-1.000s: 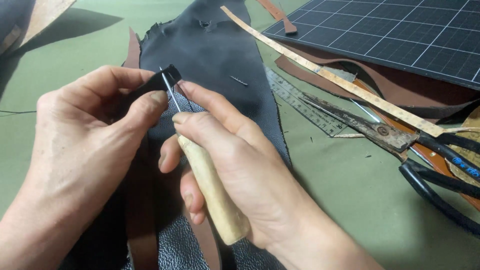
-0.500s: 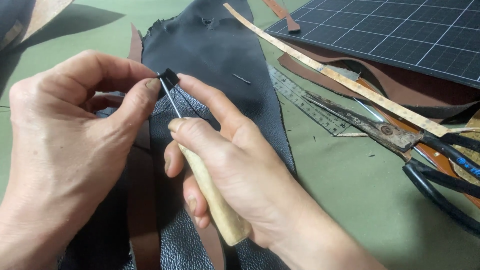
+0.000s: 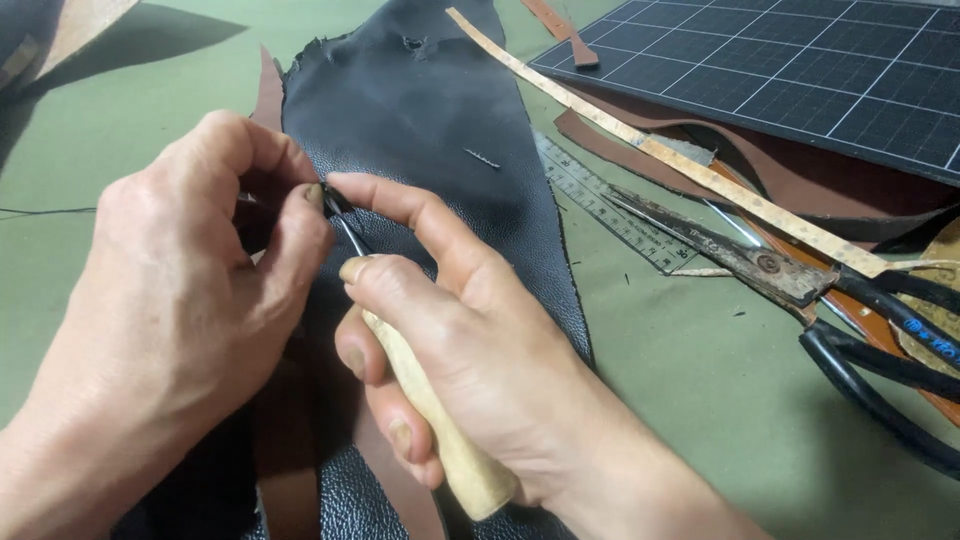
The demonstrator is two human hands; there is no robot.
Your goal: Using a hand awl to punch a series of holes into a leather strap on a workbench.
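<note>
Black leather hide [image 3: 430,150] lies spread down the middle of the green bench [image 3: 700,400], ragged top edge at 12 o'clock, right edge running diagonally toward 5. Left hand [image 3: 170,340] sits at 9 o'clock, thumb and fingers [image 3: 300,235] pinched closed on a small black leather piece [image 3: 335,200], mostly hidden by the hand. Right hand [image 3: 470,350] at centre, fingers wrapped tight round the pale wooden handle of an awl [image 3: 430,420]; its thin metal shaft meets the black piece where the index tip also touches. Brown leather strip [image 3: 285,450] lies under the left hand at 7. No packages or signs in view. At 1-2 o'clock: dark gridded cutting mat [image 3: 800,80], w/ a long tan strip [image 3: 680,165] crossing its lower edge. Metal ruler [image 3: 610,205] lies just beside the hide's right edge; black-handled shears [image 3: 800,290] at 3, on brown leather offcuts. Open bench at 4-5 o'clock and at 10, upper left.
</note>
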